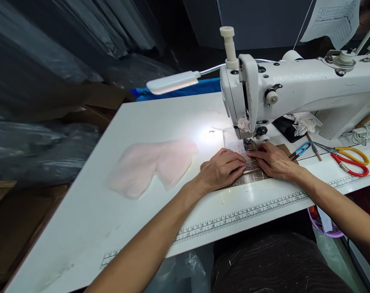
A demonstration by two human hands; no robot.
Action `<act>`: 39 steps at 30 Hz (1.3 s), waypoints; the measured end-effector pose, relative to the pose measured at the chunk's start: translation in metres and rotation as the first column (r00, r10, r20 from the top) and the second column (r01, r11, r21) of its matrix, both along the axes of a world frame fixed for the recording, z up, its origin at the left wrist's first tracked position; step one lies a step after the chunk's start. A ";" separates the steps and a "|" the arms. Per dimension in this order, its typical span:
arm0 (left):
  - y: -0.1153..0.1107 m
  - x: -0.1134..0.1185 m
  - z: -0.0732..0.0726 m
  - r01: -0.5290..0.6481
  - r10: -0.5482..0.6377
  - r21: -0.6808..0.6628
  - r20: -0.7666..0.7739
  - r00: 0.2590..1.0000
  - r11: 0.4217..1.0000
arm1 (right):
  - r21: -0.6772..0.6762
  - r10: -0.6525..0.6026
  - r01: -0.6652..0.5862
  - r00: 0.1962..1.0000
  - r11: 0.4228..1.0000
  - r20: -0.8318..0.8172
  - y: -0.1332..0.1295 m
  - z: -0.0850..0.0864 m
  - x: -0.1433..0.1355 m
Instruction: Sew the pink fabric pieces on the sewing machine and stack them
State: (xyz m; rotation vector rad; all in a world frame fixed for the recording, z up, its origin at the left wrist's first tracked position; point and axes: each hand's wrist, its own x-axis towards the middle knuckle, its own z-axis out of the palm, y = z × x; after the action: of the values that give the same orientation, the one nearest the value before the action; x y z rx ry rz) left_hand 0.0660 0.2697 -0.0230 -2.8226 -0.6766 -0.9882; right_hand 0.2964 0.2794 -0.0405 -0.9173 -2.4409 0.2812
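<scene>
At the needle of a white sewing machine [307, 81], a small pale piece with pink marks [239, 148] lies partly under the presser foot [249, 145]. My left hand [223, 169] rests on its left side, fingers together and pressed down on it. From the right, my right hand [272, 160] reaches in with its fingertips at the piece's edge, close to the foot. Pale pink fabric [154, 162] lies flat on the white table, left of my left hand.
Red-and-yellow-handled scissors [350, 160], blue snips [301, 150] and white lace [304, 125] lie right of my right hand. A lit lamp [172, 83] hangs behind the fabric. A printed ruler [227, 221] runs along the front edge. Below is a purple basket [336, 233].
</scene>
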 end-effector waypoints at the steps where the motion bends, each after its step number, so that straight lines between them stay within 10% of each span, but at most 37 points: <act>1: 0.000 0.000 0.000 -0.004 0.004 -0.004 -0.012 1.000 1.000 | -0.002 -0.001 0.001 1.000 1.000 0.003 0.000 0.000 0.000; 39: 0.000 -0.007 0.010 -0.054 0.032 -0.109 -0.192 0.981 0.993 | -0.078 -0.038 0.054 0.979 0.995 0.201 -0.006 0.015 -0.008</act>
State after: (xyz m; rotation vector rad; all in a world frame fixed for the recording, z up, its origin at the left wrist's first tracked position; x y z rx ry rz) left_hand 0.0586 0.2693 -0.0134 -2.9352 -0.7903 -0.6816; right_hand 0.2884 0.2734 -0.0258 -1.0833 -2.6025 0.2882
